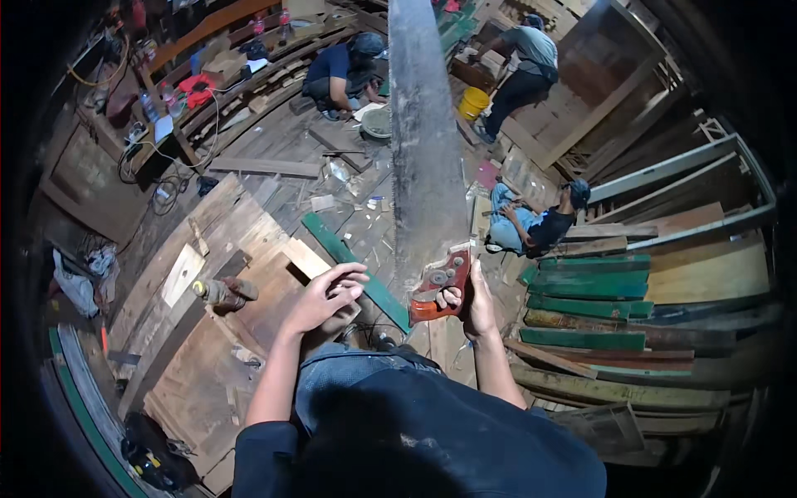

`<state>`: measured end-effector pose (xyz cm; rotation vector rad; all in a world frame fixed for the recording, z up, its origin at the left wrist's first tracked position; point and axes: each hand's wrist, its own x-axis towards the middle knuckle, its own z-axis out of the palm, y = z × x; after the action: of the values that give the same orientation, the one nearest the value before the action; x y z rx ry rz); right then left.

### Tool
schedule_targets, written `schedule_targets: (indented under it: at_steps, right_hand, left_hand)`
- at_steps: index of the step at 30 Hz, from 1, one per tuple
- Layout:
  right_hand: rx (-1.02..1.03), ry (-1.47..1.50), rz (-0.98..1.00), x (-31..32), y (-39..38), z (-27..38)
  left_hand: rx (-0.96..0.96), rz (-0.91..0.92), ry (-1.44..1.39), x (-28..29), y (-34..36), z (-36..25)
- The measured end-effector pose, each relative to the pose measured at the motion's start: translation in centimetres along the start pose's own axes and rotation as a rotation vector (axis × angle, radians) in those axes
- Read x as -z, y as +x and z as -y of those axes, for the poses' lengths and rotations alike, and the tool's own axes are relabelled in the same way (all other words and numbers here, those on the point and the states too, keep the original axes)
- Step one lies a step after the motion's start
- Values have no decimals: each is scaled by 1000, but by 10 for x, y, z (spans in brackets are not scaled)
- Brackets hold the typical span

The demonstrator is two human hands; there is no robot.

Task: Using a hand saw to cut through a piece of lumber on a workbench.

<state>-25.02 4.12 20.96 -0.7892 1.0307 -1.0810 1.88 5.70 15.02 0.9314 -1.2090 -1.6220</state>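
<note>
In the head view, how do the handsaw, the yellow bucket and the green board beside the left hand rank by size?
Largest to smallest, as they look:
1. Handsaw, enlarged by its nearness to the camera
2. Green board
3. Yellow bucket, farther off

Saw blade (427, 141) runs off my top edge, so I can't see its tip. On the right hand (480, 311), fingers are mostly hidden behind the red handle (427, 312); floor scraps (322, 202) are too small for me to identify.
</note>
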Motion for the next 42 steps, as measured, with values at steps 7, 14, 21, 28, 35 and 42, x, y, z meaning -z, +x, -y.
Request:
schedule_targets:
  at_steps: [7, 14, 21, 28, 35, 42]
  right_hand:
    - [-87, 213, 167, -40, -4, -11]
    - [-95, 209, 99, -41, -4, -15]
    - [-95, 127, 152, -29, -2, -25]
    - [-70, 66, 143, -19, -1, -34]
    - [-18, -123, 170, -9, -9, -33]
    - [-10, -146, 208, -3, -13, -34]
  left_hand:
    - [-39, -95, -325, -13, 5, 14]
    - [-51, -72, -407, -43, -2, -13]
    - [40, -193, -335, -60, 17, 6]
    - [88, -240, -366, -75, 21, 13]
    - [88, -200, -568, -85, 18, 10]
    - [104, -199, -495, -84, 16, 9]
